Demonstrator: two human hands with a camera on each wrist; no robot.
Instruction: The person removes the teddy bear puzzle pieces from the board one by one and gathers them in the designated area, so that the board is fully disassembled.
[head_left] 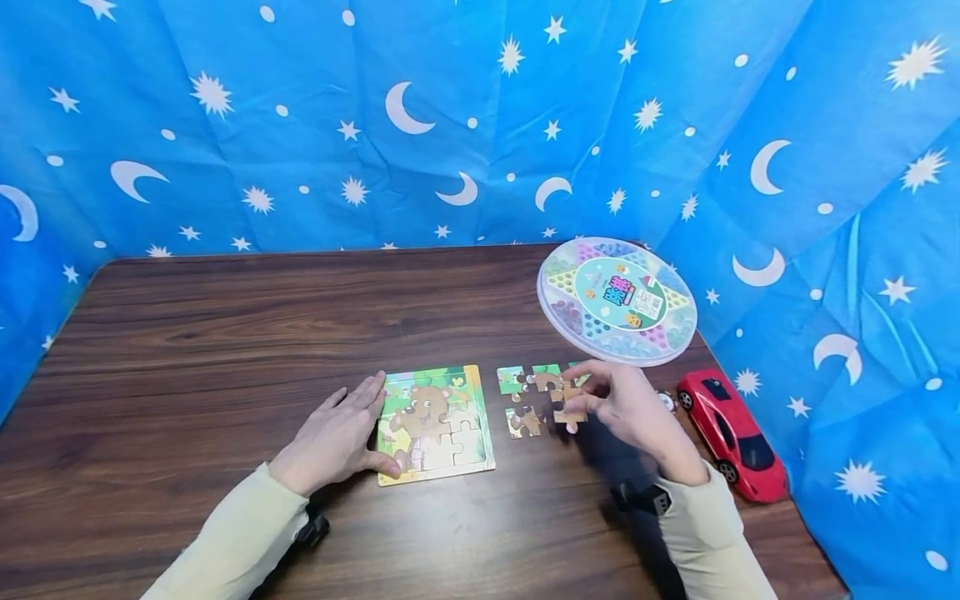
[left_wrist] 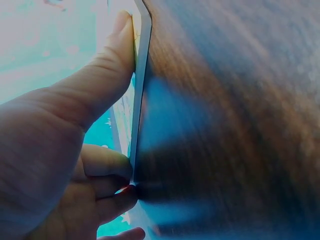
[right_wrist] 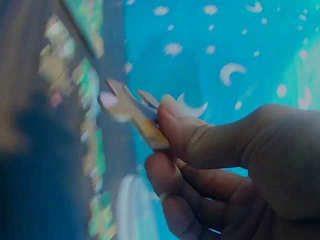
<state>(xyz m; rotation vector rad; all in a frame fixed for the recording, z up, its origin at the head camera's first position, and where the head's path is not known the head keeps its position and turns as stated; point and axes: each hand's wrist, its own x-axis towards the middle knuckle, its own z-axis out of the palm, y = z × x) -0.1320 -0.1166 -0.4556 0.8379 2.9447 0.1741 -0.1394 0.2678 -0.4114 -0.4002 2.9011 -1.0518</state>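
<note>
The jigsaw board (head_left: 487, 454), with a brown bear picture in its frame, lies at the table's middle. Beside its left edge is my left hand (head_left: 337, 437), thumb resting on the near-left corner and fingers reaching along the side. In the left wrist view the fingertips (left_wrist: 120, 202) are right at the board's edge. My right hand (head_left: 633, 412), over the loose pieces, pinches a puzzle piece (right_wrist: 142, 117) between thumb and fingers; the right wrist view shows the piece tilted. Loose bear pieces (head_left: 523, 422) lie right of the board, partly hidden behind the right hand.
A round, star-patterned game box (head_left: 551, 312) lies at the back right. Right of my right hand stands a red toy car (head_left: 738, 437), with a small round white-and-dark item (head_left: 666, 401) near it. Blue star-and-moon cloth (head_left: 480, 125) hangs behind the wooden table (head_left: 225, 333).
</note>
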